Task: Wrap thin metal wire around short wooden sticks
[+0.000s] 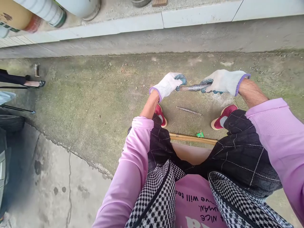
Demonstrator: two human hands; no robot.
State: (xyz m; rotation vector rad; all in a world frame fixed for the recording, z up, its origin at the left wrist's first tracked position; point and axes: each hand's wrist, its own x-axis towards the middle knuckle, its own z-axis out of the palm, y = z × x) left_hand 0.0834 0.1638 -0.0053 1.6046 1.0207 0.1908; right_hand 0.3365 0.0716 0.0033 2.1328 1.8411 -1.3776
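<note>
Both my hands wear white knit gloves with blue-grey coated fingers and purple cuffs. Between them a short rod (195,87), wound with what looks like silvery wire, lies nearly level above the ground. My right hand (222,81) is wrapped around the rod's right part. At the rod's left end, my left hand (169,83) is closed with its fingertips pinched on it; the fingers partly hide that end. A second, thinner wrapped rod (189,110) rests on the ground between my red shoes.
A wooden seat edge (190,138) shows between my legs, with a small green wrapper (199,135) beside it. Ahead runs a raised white-tiled ledge (140,23) bearing several containers. At far left are another person's foot (35,83), a hammer-like object (36,70) and a tyre (11,123).
</note>
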